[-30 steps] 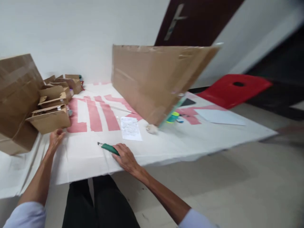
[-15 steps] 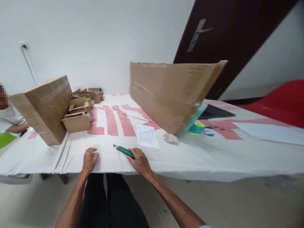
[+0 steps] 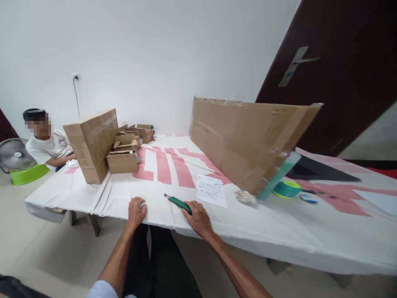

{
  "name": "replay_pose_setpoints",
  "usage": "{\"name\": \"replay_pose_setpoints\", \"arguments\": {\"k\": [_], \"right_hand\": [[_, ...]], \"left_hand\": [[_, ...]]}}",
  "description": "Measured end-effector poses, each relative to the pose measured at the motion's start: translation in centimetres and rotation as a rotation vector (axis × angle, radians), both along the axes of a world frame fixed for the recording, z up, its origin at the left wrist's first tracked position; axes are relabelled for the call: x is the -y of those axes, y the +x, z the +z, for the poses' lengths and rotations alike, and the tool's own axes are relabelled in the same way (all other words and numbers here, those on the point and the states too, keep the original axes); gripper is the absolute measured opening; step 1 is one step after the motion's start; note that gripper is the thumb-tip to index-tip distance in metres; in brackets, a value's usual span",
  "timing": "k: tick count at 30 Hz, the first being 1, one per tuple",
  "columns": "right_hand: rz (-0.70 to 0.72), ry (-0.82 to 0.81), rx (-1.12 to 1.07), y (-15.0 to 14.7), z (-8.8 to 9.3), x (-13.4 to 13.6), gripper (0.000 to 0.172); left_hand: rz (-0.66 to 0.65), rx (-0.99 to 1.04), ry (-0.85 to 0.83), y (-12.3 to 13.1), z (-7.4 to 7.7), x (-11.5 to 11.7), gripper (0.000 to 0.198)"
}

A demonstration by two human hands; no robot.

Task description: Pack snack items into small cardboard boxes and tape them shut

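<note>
My right hand (image 3: pixel 198 218) is wrapped round a green utility knife (image 3: pixel 180 204), whose short blade points left and away from me, low over the white cloth. My left hand (image 3: pixel 136 210) rests near the table's front edge, fingers loosely curled with a small gap between thumb and forefinger; nothing shows in it. Just beyond the right hand lies a paper sheet (image 3: pixel 211 191) with rows of small drawings or marks. A crumpled, pale clump (image 3: pixel 246 198) sits to the right of the sheet.
A large cardboard panel or flat box (image 3: pixel 238 140) stands at right, beside a teal tape roll (image 3: pixel 287 189) and a black sheet (image 3: pixel 322 167). At left are a tall carton (image 3: pixel 96 145) and several small open boxes (image 3: pixel 123 162). A person (image 3: pixel 51 145) sits beyond, near a fan (image 3: pixel 14 155).
The view has swung left, so things appear farther right and the seated person and fan show more fully. My right hand still holds the knife. My left fingers look a little more curled.
</note>
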State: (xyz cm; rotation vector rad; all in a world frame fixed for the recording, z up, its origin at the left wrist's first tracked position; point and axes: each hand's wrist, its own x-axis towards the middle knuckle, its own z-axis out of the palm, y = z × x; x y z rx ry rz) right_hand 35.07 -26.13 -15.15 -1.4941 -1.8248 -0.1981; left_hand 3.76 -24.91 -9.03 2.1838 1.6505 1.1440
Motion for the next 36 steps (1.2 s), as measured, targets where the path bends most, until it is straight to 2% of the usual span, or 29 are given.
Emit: {"name": "replay_pose_setpoints", "arguments": {"k": [6, 12, 16, 21, 28, 30, 32, 34, 36], "right_hand": [[0.010, 0.003, -0.011, 0.3, -0.6, -0.2, 0.027], [0.002, 0.050, -0.009, 0.4, -1.0, -0.3, 0.030], [0.022, 0.047, -0.044, 0.1, -0.5, 0.0, 0.029], [0.011, 0.009, -0.064, -0.2, 0.4, 0.3, 0.027], [-0.036, -0.035, -0.051, -0.3, 1.0, 0.0, 0.027], [-0.040, -0.042, -0.052, -0.4, 1.1, 0.1, 0.028], [-0.042, -0.050, -0.052, -0.4, 1.2, 0.1, 0.028], [-0.047, -0.059, -0.052, -0.4, 1.2, 0.1, 0.027], [-0.054, -0.068, -0.050, -0.3, 1.2, 0.1, 0.027]], "left_hand": [[0.014, 0.008, 0.008, 0.2, -0.6, 0.7, 0.021], [0.034, 0.074, 0.065, 0.4, -0.8, 2.0, 0.034], [0.010, 0.140, 0.111, 0.9, -1.1, 5.2, 0.037], [-0.089, 0.200, 0.133, 1.5, -1.8, 10.3, 0.031], [-0.147, 0.240, 0.039, 1.1, -2.3, 13.5, 0.024], [-0.162, 0.252, -0.025, 1.3, -1.9, 14.3, 0.023], [-0.201, 0.269, -0.097, 1.7, -0.7, 15.0, 0.021], [-0.260, 0.284, -0.165, 2.4, 1.2, 15.9, 0.020], [-0.374, 0.304, -0.260, 3.3, 3.3, 17.3, 0.019]]}}
